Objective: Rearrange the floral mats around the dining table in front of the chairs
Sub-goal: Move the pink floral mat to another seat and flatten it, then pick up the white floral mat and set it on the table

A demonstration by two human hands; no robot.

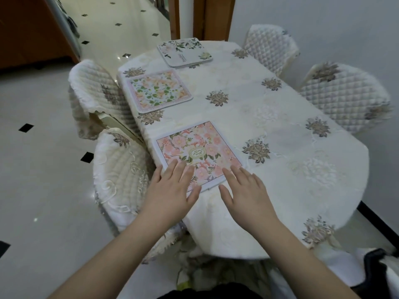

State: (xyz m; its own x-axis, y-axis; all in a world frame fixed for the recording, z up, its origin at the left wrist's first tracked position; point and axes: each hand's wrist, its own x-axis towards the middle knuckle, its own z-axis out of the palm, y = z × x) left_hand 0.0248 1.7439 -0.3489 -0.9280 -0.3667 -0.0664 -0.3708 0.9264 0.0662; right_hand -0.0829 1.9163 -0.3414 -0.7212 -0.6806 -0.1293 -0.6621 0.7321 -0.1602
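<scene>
A pink floral mat (197, 148) lies on the near left side of the dining table (280, 130), in front of the near left chair (121, 167). My left hand (172, 188) lies flat with straight fingers on its near left corner. My right hand (246, 190) is flat too, its fingertips at the mat's near right edge. A green-and-orange floral mat (158, 90) sits farther along the left side before the far left chair (95, 93). At the table's far end lies a white floral mat (184, 52), which looks like a small stack.
Two quilted chairs (269, 46) (345, 93) stand along the right side by the wall. The table wears a cream cloth with embroidered flowers. Tiled floor with black diamonds spreads to the left, and a wooden door frame (216, 16) stands beyond the table.
</scene>
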